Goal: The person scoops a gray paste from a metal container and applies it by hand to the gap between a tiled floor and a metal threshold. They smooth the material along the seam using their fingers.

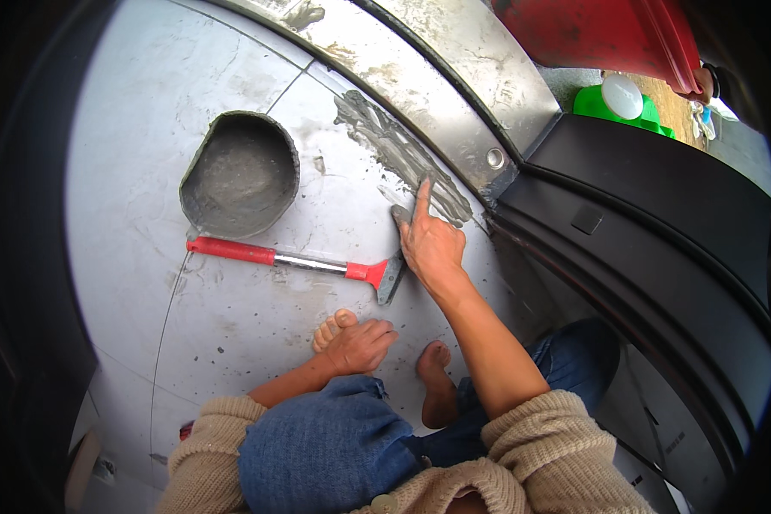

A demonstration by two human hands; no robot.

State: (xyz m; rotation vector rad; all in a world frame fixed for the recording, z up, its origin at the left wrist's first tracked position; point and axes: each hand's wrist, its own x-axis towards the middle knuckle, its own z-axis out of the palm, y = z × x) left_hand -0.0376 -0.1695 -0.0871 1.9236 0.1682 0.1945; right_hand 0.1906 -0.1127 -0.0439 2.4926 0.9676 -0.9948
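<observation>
My right hand (434,243) holds nothing. Its index finger points out onto a streaky smear of wet grey paste (405,154) on the pale tiled floor (141,160). Grey paste coats the thumb, which stands apart. Just below that hand lies a long-handled scraper (308,262) with a red grip, a chrome shaft and a grey head. An uneven-rimmed dark bowl (241,173) rests beyond the scraper's grip, its inside coated with grey paste. My left hand (363,345) is loosely closed in front of my bent knee, over a bare foot; nothing shows in it.
A stained metal threshold (417,77) borders the floor beyond the smear, meeting a dark door frame (617,212) on the right. Past it, another person's hand (703,85) is at a red plastic container (610,32). A green container (591,103) with a white round part stands below.
</observation>
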